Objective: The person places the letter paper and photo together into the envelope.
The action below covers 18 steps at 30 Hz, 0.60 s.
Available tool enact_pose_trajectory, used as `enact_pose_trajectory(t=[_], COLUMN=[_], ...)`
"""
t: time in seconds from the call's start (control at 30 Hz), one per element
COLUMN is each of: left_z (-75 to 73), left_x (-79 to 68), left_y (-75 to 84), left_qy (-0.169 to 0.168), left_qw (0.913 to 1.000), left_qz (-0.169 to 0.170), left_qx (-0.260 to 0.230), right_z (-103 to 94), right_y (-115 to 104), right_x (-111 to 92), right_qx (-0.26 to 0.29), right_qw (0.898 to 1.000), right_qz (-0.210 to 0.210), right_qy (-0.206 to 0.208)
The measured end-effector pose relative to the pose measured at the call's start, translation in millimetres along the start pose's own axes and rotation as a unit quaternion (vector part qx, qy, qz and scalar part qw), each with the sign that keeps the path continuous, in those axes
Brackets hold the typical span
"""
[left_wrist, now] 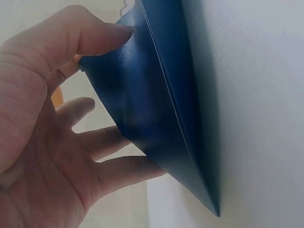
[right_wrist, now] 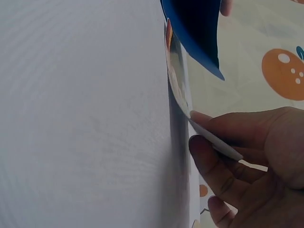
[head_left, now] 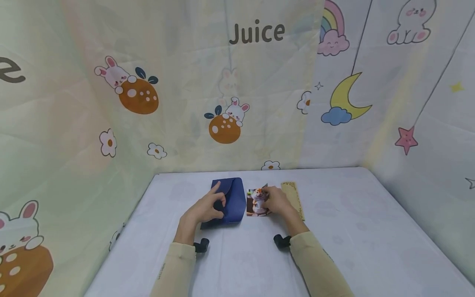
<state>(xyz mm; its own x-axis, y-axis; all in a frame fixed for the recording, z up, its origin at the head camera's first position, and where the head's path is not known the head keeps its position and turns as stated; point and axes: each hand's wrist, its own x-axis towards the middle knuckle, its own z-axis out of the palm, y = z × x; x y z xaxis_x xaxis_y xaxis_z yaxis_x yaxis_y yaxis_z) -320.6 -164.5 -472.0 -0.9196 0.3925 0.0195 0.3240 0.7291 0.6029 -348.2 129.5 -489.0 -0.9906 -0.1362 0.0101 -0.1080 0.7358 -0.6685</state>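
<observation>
In the head view a dark blue envelope (head_left: 236, 204) lies on the table with its flap lifted. My left hand (head_left: 205, 207) pinches the flap's edge between thumb and index finger; the left wrist view shows the flap (left_wrist: 142, 90) standing away from the envelope's body, the other fingers spread behind it. Just right of the envelope is a picture card (head_left: 256, 204) showing a white cartoon animal figure. The right hand (head_left: 277, 200) pinches that card's right edge. Seen from the right wrist, the card (right_wrist: 176, 88) bends, its held side raised off the table, its far end near the envelope (right_wrist: 194, 33).
A yellowish, patterned strip of card (head_left: 292, 194) lies right of the picture card, partly behind the right hand. All this is on a white-covered table (head_left: 237, 264). Printed cloth walls (head_left: 178, 82) stand at the back and both sides.
</observation>
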Motion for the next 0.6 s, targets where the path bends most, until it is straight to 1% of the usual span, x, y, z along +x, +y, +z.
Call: enact_pose_trajectory(t=[0.2,0.37,0.6], left_z=[-0.2,0.4,1.1], left_x=[-0.4,-0.2,-0.1], left_y=[-0.2,-0.5,-0.2], left_qy=[-0.001,-0.003,0.001], left_qw=[0.9999,1.0,1.0], left_qz=[0.011,0.006,0.004], left_qx=[-0.004,-0.004,-0.002], right_z=[-0.6,-2.1,-3.4], right_y=[0.7,0.8,-1.1], right_x=[1.1,3.4,4.7], right_qx=[0.031,0.044,0.068], right_qw=[0.999,0.997,0.994], right_qz=[-0.001,-0.004,-0.002], right_qy=[0.033,0.069,0.087])
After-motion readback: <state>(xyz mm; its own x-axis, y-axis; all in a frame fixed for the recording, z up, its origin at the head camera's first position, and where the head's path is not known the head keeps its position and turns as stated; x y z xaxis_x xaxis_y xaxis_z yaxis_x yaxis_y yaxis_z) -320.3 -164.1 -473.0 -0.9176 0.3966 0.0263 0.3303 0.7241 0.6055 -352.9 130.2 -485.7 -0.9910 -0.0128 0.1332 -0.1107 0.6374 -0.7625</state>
